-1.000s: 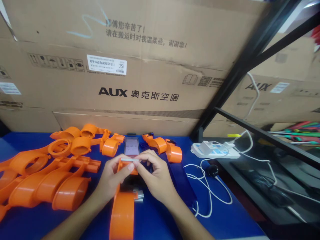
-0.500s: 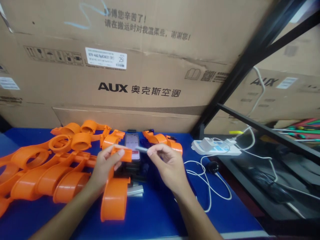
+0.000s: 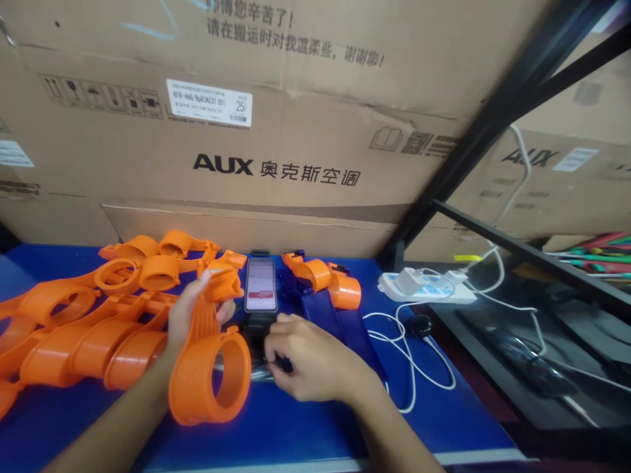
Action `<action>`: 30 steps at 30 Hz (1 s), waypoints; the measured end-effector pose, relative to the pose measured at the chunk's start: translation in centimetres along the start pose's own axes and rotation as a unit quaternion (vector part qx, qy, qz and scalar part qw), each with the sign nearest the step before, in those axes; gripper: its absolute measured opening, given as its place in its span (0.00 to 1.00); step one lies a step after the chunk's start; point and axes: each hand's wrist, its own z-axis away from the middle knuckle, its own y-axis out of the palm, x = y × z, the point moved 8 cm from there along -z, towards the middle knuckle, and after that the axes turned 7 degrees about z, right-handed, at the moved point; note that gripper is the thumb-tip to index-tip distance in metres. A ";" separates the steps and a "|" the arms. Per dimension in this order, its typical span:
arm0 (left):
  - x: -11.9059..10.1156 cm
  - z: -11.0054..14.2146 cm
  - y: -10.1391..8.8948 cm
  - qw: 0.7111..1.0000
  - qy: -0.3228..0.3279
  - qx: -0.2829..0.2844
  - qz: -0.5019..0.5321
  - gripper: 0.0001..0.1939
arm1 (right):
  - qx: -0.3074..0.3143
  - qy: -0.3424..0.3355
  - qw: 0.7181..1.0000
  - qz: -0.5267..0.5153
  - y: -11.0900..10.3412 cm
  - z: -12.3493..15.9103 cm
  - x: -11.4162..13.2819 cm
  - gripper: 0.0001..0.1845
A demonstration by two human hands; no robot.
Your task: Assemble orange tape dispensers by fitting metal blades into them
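Note:
My left hand (image 3: 183,316) is closed around the upper end of an orange plastic holder (image 3: 210,387) with a wide open ring at its lower end. The ring hangs toward me, above the blue tabletop (image 3: 300,430). My right hand (image 3: 313,358) is down near the table, thumb and fingers curled together over small black pieces (image 3: 254,332) below the phone. Whatever lies between those fingertips is mostly hidden. Silver metal strips (image 3: 261,373) show partly between the orange ring and my right hand.
Many similar orange holders (image 3: 101,345) lie at the left. A phone (image 3: 261,282) stands at the back. Orange rings with dark blue straps (image 3: 344,290) lie right of it. A white power strip (image 3: 426,287), loose cables and a black frame (image 3: 473,125) are on the right; cartons (image 3: 276,125) rise behind.
My right hand has moved down toward the black pieces; the thin silvery piece it pinched is no longer visible. The left hand has turned the orange holder, so its ring opening shows.

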 end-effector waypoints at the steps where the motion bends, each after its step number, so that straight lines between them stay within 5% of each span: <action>1: 0.1 -0.1 -0.2 1.000 -0.001 -0.002 -0.004 0.21 | -0.012 0.001 1.000 0.003 -0.1 0.0 0.0 0.06; 7: 0.3 -0.7 -0.9 0.993 0.076 -0.044 -0.077 0.25 | -0.097 0.038 0.994 -0.043 -2.6 0.7 0.5 0.05; 10: 0.3 -0.2 -1.2 0.982 0.127 -0.107 -0.094 0.27 | -0.153 0.063 0.981 -0.101 -3.8 1.3 0.5 0.20; 14: 0.8 -0.1 -1.3 0.978 0.148 -0.126 -0.072 0.28 | -0.133 0.053 0.984 -0.102 -3.2 1.0 1.3 0.50; 16: 1.1 -0.3 -1.6 0.979 0.149 -0.124 -0.066 0.27 | -0.112 0.070 0.987 -0.096 -2.5 0.6 1.2 0.50; 21: 2.1 -0.6 -1.4 0.981 0.147 -0.070 -0.110 0.29 | -0.163 0.048 0.977 -0.130 -2.7 0.4 0.7 0.45; 26: 3.2 1.3 2.3 0.975 0.127 0.098 -0.153 0.46 | -0.280 0.085 0.954 -0.072 -4.0 1.2 -1.1 0.41; 30: 2.8 3.1 1.8 0.954 0.132 0.080 -0.257 0.49 | -0.231 0.032 0.969 -0.079 -3.3 0.9 0.4 0.43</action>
